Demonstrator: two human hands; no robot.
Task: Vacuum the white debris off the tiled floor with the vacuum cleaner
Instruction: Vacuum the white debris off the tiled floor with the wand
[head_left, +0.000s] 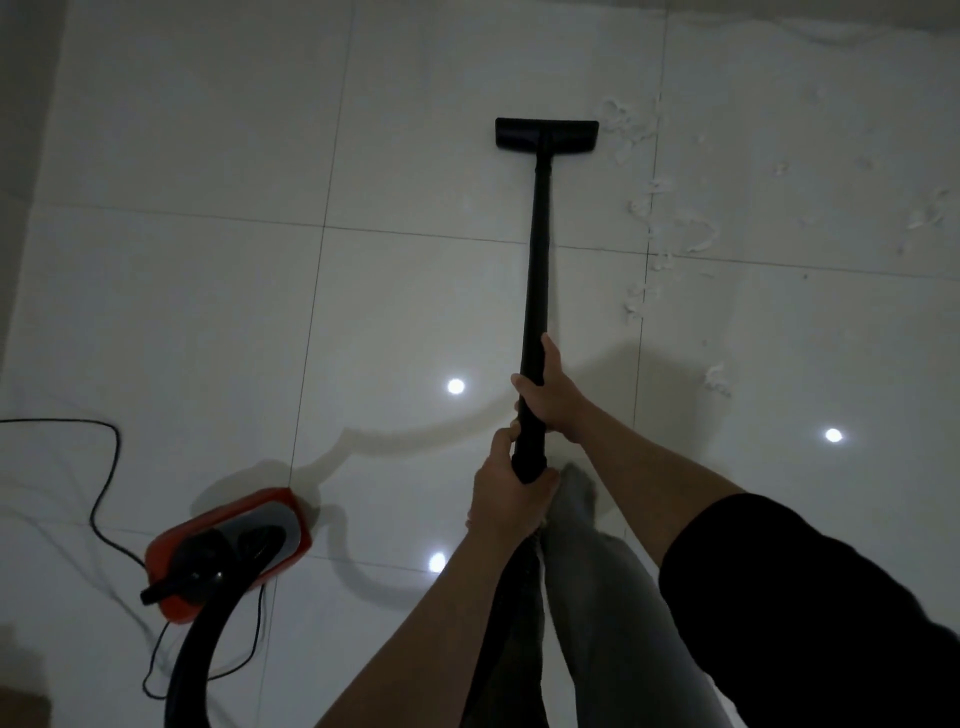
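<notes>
A long black vacuum wand (537, 249) runs away from me to a flat black floor head (546, 135) resting on the pale tiled floor (208, 291). My right hand (550, 389) grips the wand higher up the tube. My left hand (511, 486) grips its near end, just below the right. White debris (652, 208) lies in scattered curls and flakes to the right of the wand, the nearest pile touching the head's right end. More debris (924, 218) sits further right.
The red and grey vacuum body (228, 551) stands at lower left, with its black hose (202, 649) arching toward me. A thin black power cord (104, 483) loops over the floor at the left. My grey trouser leg (613, 597) is below my hands.
</notes>
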